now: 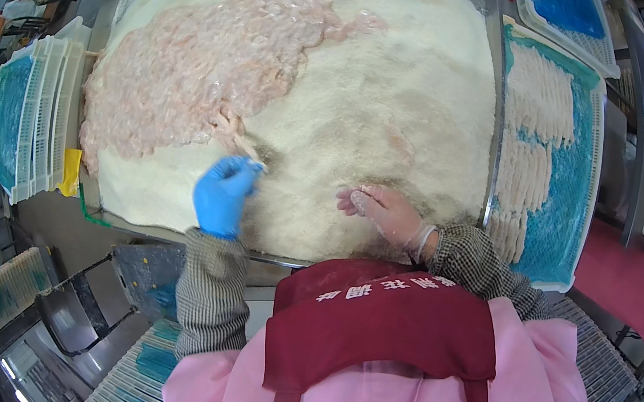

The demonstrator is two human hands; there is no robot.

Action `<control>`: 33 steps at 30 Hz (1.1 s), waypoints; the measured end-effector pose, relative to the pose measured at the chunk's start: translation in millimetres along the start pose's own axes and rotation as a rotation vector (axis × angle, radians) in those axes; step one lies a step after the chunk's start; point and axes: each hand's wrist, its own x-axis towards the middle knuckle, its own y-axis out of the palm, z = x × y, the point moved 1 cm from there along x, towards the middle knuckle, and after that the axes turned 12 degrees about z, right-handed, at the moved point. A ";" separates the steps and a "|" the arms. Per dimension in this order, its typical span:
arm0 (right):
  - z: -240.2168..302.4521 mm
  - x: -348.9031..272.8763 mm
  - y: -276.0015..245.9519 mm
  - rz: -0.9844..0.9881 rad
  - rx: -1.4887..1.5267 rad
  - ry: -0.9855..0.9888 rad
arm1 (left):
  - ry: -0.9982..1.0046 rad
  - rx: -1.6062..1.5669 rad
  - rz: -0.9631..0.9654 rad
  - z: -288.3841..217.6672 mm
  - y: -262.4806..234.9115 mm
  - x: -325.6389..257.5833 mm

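Observation:
My left hand (223,194), in a blue glove, pinches the near end of a pale raw meat strip (235,137). The strip's other end still lies against a large mound of wet pink raw meat (200,63), perhaps chicken. My right hand (393,216), in a thin clear glove, hovers over or rests on the off-white powdery coating (405,121), fingers curled toward the thumb. Whatever those fingers may hold is too small to make out. To the right, a white mesh tray with a blue-green lining (563,200) bears rows of coated meat strips (523,172).
A metal rim (497,86) borders the coating bed. Stacked white trays (48,118) stand at its left, beside a yellow piece (69,172). Another blue-lined tray (567,7) sits at the far right. More slatted trays (136,375) are behind me on the left.

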 end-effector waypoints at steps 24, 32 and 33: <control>16.1 -17.7 5.7 0.044 0.041 0.128 | 0.458 0.491 -0.004 1.6 46.1 -59.8; 26.6 -33.0 -11.4 -0.130 0.032 0.091 | 0.580 0.687 0.348 11.9 60.4 -56.5; 27.4 -38.1 -13.6 -0.148 0.053 0.106 | 0.534 0.686 0.348 21.0 59.8 -56.8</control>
